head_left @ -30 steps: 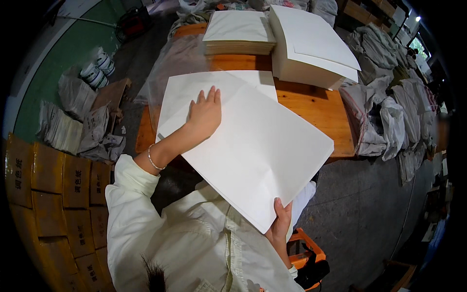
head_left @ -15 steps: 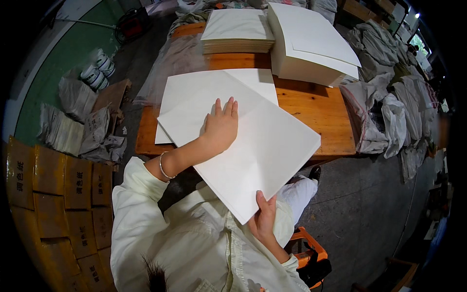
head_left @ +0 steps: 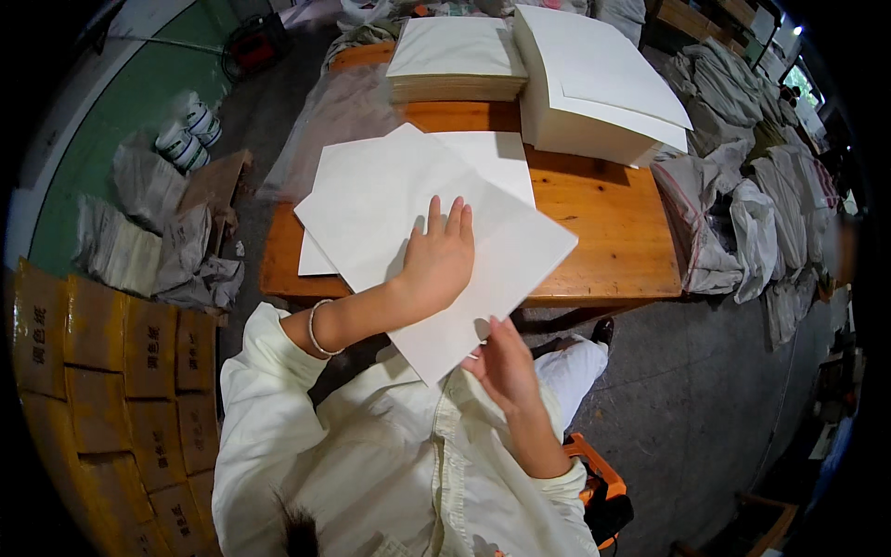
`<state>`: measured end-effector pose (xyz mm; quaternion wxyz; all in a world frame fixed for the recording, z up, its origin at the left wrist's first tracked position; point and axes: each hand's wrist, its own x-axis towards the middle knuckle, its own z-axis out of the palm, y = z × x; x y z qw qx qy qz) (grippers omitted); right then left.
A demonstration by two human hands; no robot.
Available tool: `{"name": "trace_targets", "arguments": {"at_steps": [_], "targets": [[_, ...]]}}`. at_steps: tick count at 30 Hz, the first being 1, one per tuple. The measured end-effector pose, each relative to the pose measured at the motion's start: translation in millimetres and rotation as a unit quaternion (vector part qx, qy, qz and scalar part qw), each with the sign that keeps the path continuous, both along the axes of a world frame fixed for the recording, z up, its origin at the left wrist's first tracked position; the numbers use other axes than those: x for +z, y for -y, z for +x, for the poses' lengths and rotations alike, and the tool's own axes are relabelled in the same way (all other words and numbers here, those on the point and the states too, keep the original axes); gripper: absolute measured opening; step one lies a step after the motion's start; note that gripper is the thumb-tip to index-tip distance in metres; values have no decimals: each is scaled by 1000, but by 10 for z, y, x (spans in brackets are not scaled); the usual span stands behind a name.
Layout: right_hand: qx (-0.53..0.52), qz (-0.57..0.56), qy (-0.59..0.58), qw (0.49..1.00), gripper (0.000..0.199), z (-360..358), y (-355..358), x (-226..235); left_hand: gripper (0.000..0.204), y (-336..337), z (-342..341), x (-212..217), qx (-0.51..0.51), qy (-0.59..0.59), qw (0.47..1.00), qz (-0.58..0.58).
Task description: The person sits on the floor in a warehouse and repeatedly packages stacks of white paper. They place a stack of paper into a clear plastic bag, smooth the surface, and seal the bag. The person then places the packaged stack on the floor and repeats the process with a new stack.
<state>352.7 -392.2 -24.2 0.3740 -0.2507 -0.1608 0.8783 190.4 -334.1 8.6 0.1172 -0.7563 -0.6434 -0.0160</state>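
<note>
A thin stack of white paper sheets (head_left: 371,204) lies turned at an angle, its near corner reaching over the table's front edge toward me. Beneath it is another white sheet or stack (head_left: 506,167), set squarer to the table. My left hand (head_left: 441,260) rests flat on top of the upper sheets, fingers stretched forward and nothing gripped. At the near right edge of the same sheets is my right hand (head_left: 510,367), its thumb against the edge and its other fingers curled partly out of sight. A small white sliver shows by those fingers.
On the wooden table (head_left: 603,223) stand a low paper stack (head_left: 455,46) and a taller one (head_left: 603,65) at the back. Clear plastic film (head_left: 348,121) hangs over the left side. Brown cartons (head_left: 97,408) rise at left, sacks (head_left: 710,223) at right, an orange stool (head_left: 603,473) beside me.
The upper sheets have shifted away and left, and their raised bend has flattened. My left hand slid slightly right and nearer; my right hand moved up along the edge.
</note>
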Motion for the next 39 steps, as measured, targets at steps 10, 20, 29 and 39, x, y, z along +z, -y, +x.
{"name": "trace_targets", "arguments": {"at_steps": [10,20,29,39], "targets": [[30,45,73,996,38,139,-209,-187,61,95,273,-90,-21,20,999,-16],[53,-58,-85,993,42,-287,-403,-158,65,235,368,102,-67,43,997,11],[-87,-23,-80,993,38,-608,-241,-172,64,205,104,83,-175,111,978,-17],[151,-12,-71,986,38,-487,-571,9,22,641,-352,285,-66,505,858,61]]}}
